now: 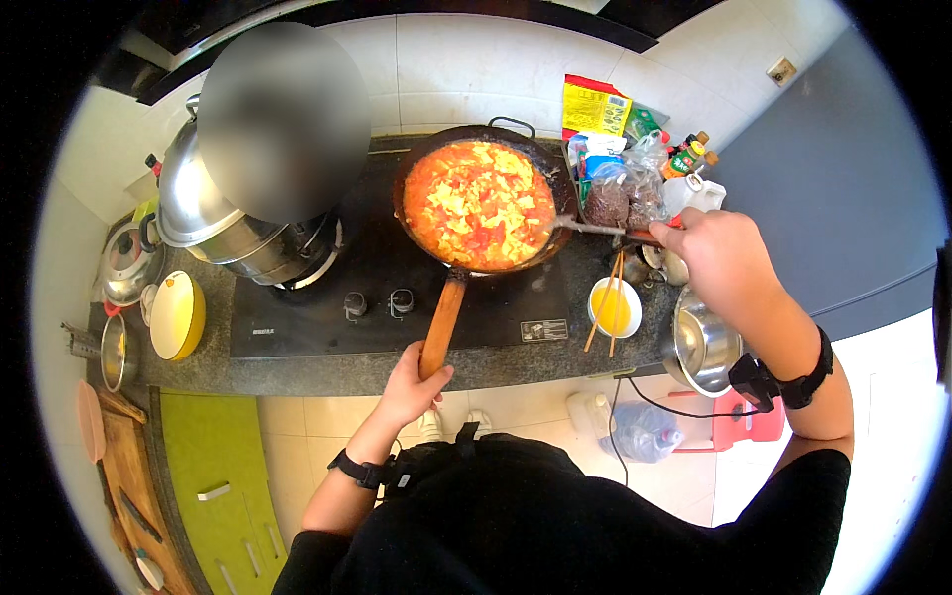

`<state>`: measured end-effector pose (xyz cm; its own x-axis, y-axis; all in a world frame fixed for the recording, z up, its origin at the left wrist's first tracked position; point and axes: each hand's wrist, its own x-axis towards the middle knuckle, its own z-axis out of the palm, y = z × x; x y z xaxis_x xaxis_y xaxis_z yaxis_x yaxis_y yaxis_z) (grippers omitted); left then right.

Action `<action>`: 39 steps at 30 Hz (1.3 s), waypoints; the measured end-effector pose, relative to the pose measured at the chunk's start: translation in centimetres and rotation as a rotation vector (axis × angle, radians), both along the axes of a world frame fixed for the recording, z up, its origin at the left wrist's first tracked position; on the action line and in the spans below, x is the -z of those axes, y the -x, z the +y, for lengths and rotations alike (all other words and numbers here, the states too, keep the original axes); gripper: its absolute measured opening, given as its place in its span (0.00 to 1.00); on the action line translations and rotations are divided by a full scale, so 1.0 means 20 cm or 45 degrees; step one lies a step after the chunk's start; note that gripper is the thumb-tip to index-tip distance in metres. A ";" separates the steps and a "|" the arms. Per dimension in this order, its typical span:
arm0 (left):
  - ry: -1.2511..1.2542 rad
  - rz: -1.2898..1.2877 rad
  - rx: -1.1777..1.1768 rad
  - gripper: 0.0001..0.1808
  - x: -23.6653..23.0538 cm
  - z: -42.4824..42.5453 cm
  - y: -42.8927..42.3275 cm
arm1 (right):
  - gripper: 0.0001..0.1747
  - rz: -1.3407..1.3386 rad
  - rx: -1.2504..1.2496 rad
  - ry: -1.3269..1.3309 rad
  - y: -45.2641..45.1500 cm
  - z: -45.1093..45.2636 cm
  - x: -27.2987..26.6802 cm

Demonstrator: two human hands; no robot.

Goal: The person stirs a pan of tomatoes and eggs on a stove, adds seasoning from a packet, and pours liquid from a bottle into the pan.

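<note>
A dark wok (569, 186) stands on the black gas hob (312, 320), full of red tomato and yellow egg pieces (476, 204) in sauce. Its wooden handle (443, 320) points towards me, and my left hand (413, 383) is closed around the handle's end. At the right, my right hand (710, 245) grips the handle of a metal cooking utensil (595, 227); the utensil's far end dips into the food at the wok's right side and is hidden there. Between wok and right forearm, a white bowl (634, 316) holds yellow liquid, with two wooden chopsticks (597, 316) across it.
A large steel pot (249, 245) with a domed lid occupies the left burner. Left of it are a yellow bowl (195, 327) and a lidded pan (126, 279). Seasoning bottles (684, 160) and bags (608, 201) crowd the right back; a steel basin (714, 357) sits at the counter's right edge.
</note>
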<state>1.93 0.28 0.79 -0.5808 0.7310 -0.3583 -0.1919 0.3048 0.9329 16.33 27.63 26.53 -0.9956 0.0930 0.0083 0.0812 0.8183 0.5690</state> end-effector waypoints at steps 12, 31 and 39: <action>0.024 0.156 0.032 0.25 0.01 0.01 -0.01 | 0.19 0.100 0.022 0.201 0.12 0.19 0.46; 0.003 0.035 -0.018 0.29 0.00 -0.03 -0.02 | 0.16 0.310 -0.012 0.222 0.15 0.20 0.22; -0.023 0.015 -0.073 0.27 0.04 -0.03 -0.03 | 0.17 0.321 0.003 0.191 0.72 0.28 0.41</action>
<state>2.58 -0.24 0.00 -0.6262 0.7024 -0.3384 -0.1975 0.2770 0.9404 1.94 33.17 18.26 -0.9638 0.1142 0.2411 0.2066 0.8914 0.4034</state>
